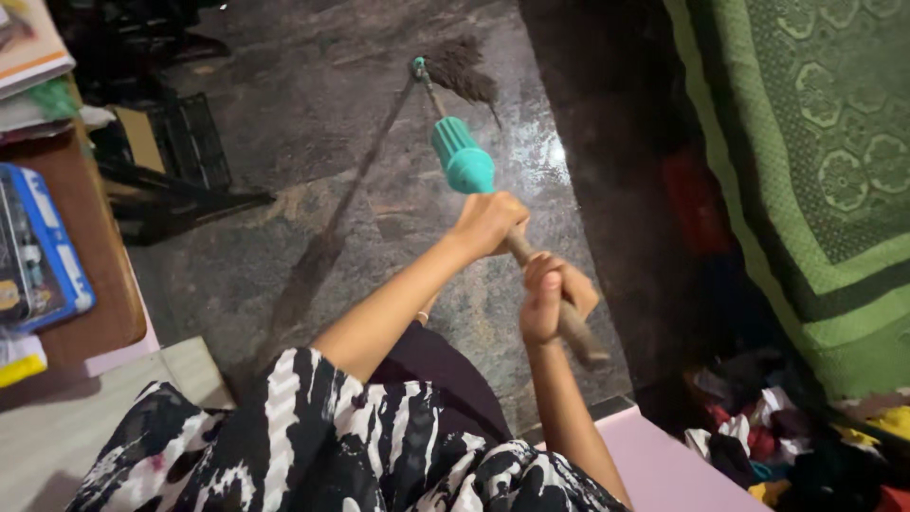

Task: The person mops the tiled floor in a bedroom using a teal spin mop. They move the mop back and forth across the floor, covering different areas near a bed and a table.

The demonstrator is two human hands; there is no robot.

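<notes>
A person is looking down at their own two bare hands, both gripping a broom over a dark, speckled stone floor (313, 133). The left hand (488, 221) is sitting near the centre of the view, its fingers wrapping fully closed around the wooden broom handle (569, 322) just below a ribbed teal plastic collar (460, 156). The right hand (548, 294) is sitting just beside it toward five o'clock, also closing tightly round the same handle, thumb side up. The handle is running diagonally from about five o'clock up toward twelve o'clock, and the dark bristle head (462, 68) is lying against the floor near the top centre.

At nine o'clock, a blue plastic case (57, 251) with a clear front is resting on a brown wooden table (90, 284); small items are showing inside, too blurred to tell apart. A yellow-edged object (19, 360) is lying below it. At ten o'clock, a black slatted crate (194, 137) is standing on the floor beside a piece of brown cardboard (142, 137); what is in the crate cannot be told.

At three o'clock, a green patterned cloth (825, 142) is hanging down. At four o'clock, a heap of mixed coloured clothes (787, 446) is lying on the floor. The person's black-and-white patterned garment (313, 446) is filling the bottom edge.
</notes>
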